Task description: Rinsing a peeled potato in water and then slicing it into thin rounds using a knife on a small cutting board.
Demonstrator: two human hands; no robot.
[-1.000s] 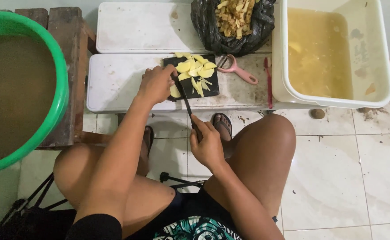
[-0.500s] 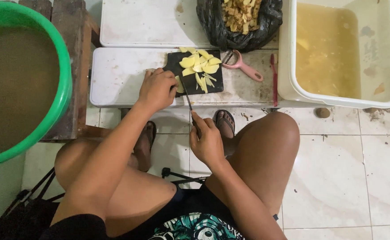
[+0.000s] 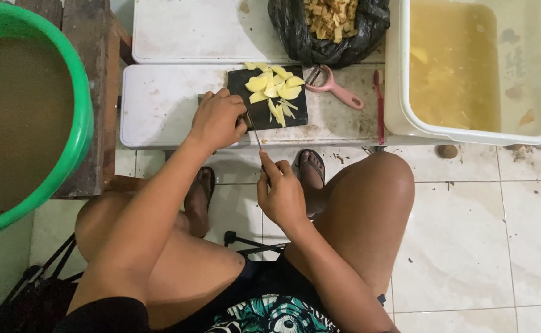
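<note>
A small black cutting board (image 3: pixel 295 114) lies on a low white bench (image 3: pixel 159 105) and carries yellow potato slices (image 3: pixel 273 86) and thin strips. My left hand (image 3: pixel 216 120) rests on the board's left edge, fingers curled over a piece that is mostly hidden beneath them. My right hand (image 3: pixel 281 194) is closed around the handle of a knife (image 3: pixel 253 132), whose dark blade reaches up to the board right beside my left fingers.
A pink peeler (image 3: pixel 335 89) and a red stick (image 3: pixel 379 105) lie right of the board. A black bag of peelings (image 3: pixel 329 28) sits behind it. A white tub of yellowish water (image 3: pixel 474 68) stands at right, a green basin of murky water (image 3: pixel 23 117) at left. Tiled floor below.
The knife blade has drawn back toward me, off the slices to the board's near-left edge. My left hand stays clamped on the board's left side. The view has shifted slightly.
</note>
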